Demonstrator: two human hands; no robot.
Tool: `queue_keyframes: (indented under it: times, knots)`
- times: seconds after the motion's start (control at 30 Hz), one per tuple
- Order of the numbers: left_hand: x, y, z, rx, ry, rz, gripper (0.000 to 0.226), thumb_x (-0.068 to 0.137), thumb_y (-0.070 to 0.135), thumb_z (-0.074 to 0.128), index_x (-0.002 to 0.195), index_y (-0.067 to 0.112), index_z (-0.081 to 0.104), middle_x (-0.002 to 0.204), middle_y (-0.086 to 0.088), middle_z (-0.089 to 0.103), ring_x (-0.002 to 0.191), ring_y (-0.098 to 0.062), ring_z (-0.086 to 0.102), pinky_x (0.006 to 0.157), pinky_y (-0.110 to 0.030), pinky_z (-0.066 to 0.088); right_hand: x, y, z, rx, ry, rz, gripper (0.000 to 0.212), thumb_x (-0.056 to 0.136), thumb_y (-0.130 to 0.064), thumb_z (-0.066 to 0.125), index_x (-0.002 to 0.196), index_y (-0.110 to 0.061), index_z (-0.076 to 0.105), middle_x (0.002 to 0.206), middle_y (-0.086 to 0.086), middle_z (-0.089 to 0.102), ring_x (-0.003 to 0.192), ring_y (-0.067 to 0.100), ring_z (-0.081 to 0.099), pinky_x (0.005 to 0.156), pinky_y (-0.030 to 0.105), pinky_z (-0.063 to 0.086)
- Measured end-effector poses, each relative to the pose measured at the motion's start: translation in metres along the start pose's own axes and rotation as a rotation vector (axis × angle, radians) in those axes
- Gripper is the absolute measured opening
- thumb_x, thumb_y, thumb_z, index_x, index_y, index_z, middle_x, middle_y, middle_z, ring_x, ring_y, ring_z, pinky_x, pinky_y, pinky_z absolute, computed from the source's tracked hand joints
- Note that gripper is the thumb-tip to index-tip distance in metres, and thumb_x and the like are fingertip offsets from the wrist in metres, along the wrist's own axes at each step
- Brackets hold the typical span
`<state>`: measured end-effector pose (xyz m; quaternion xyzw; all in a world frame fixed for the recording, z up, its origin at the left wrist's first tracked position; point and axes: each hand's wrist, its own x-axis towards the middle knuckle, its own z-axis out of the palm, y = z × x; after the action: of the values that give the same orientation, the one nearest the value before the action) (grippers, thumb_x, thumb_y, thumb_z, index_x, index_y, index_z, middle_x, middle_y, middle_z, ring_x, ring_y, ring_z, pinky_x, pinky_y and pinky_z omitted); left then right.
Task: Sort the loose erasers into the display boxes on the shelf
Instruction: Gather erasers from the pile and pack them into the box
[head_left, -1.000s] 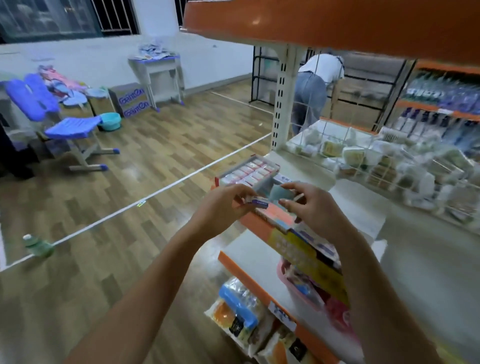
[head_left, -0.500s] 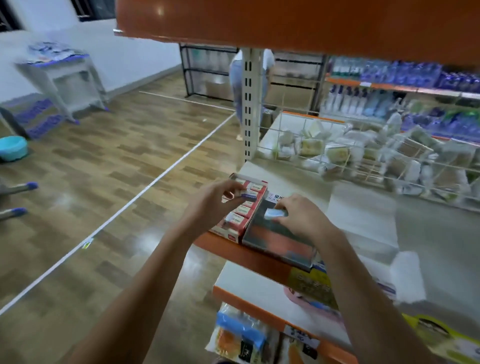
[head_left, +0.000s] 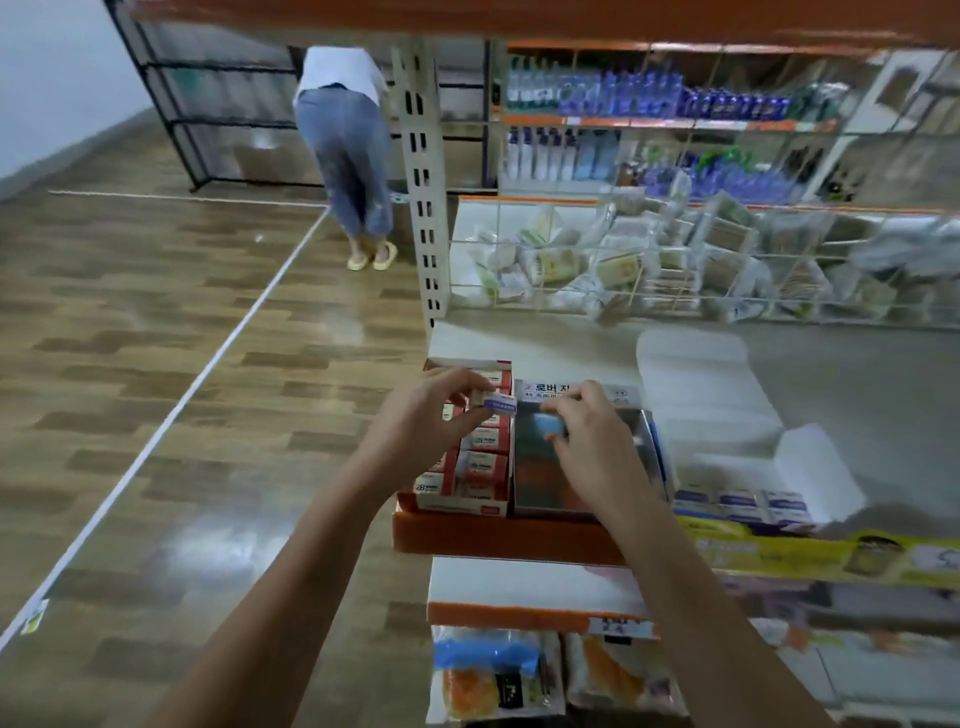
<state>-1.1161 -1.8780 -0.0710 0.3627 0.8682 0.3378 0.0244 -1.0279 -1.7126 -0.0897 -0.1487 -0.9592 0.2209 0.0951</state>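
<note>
Two hands: we see both grasping erasers.
Left hand (head_left: 426, 415): pinches a white eraser (head_left: 497, 404) above the red display box (head_left: 462, 501).
Right hand (head_left: 592, 436): pinches a blue eraser (head_left: 549, 425) over the dark display box (head_left: 545, 486).

Floor (head_left: 156, 364): wood-look planks, glossy, glare patches. Shelf (head_left: 857, 395): smooth matt surface, orange painted edge. Upright post (head_left: 423, 182): cream painted metal, slotted. Red display box (head_left: 467, 457): printed card. Right-hand display box (head_left: 582, 467): shiny, reflective walls. Wire divider (head_left: 675, 260): thin metal grid

Two bare forearms, no sleeves, rings or watch
</note>
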Motion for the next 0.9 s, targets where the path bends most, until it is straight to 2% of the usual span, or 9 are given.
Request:
queue_keyframes:
  times: [0.1,0.2,0.37,0.53,0.67,0.77,0.9]
  knots:
    - [0.003,-0.004,0.001,0.016,-0.015,0.022,0.029,0.085,0.026,0.065,0.114,0.025,0.062,0.101,0.016,0.057,0.085,0.003,0.054,0.065,-0.006,0.041,0.001,-0.002,0.001,0.070,0.008,0.053,0.038,0.088,-0.008,0.058,0.126,-0.015,0.054,0.124,-0.001,0.046,0.098,0.003,0.043,0.086,0.011,0.033]
    - [0.003,-0.008,0.000,-0.008,-0.018,0.046,0.028,0.085,0.025,0.066,0.113,0.025,0.063,0.100,0.015,0.059,0.082,0.005,0.054,0.066,-0.006,0.041,0.003,-0.002,0.002,0.100,0.031,0.072,0.033,0.087,-0.011,0.061,0.119,-0.019,0.058,0.121,-0.002,0.051,0.099,0.005,0.048,0.084,0.014,0.038]
    - [0.002,-0.014,0.000,-0.049,-0.034,0.061,0.026,0.085,0.024,0.067,0.110,0.024,0.063,0.098,0.013,0.059,0.085,0.000,0.056,0.074,-0.018,0.047,0.004,-0.002,0.006,0.096,0.077,0.104,0.028,0.086,-0.014,0.064,0.114,-0.015,0.062,0.116,-0.001,0.055,0.094,0.006,0.051,0.084,0.014,0.037]
    - [-0.001,-0.015,0.002,-0.036,-0.041,0.081,0.027,0.085,0.024,0.066,0.112,0.023,0.063,0.099,0.013,0.060,0.082,0.006,0.053,0.069,-0.011,0.040,0.001,0.000,0.009,0.144,0.086,0.148,0.028,0.085,-0.014,0.065,0.113,-0.013,0.063,0.115,0.000,0.053,0.089,0.003,0.047,0.083,0.012,0.037]
    - [0.000,-0.012,0.003,-0.009,-0.056,0.082,0.028,0.085,0.025,0.065,0.113,0.023,0.062,0.101,0.012,0.060,0.082,0.002,0.054,0.071,-0.015,0.043,0.002,0.000,0.010,0.114,0.064,0.123,0.023,0.087,-0.016,0.063,0.110,-0.015,0.064,0.114,0.000,0.058,0.089,0.003,0.047,0.081,0.014,0.037]
    - [0.000,-0.011,0.003,-0.004,-0.071,0.075,0.027,0.086,0.027,0.065,0.113,0.024,0.062,0.099,0.013,0.060,0.081,0.002,0.054,0.072,-0.020,0.047,0.002,0.002,0.009,0.088,0.044,0.111,0.023,0.088,-0.019,0.062,0.111,-0.015,0.065,0.116,0.001,0.059,0.092,0.003,0.046,0.082,0.013,0.033]
    - [0.002,-0.010,0.001,-0.007,-0.072,0.063,0.027,0.086,0.026,0.065,0.113,0.024,0.062,0.100,0.012,0.061,0.084,-0.001,0.055,0.073,-0.021,0.045,0.002,0.001,0.006,0.064,-0.008,0.109,0.032,0.087,-0.025,0.063,0.118,-0.016,0.061,0.121,0.001,0.055,0.107,0.011,0.051,0.085,0.017,0.031]
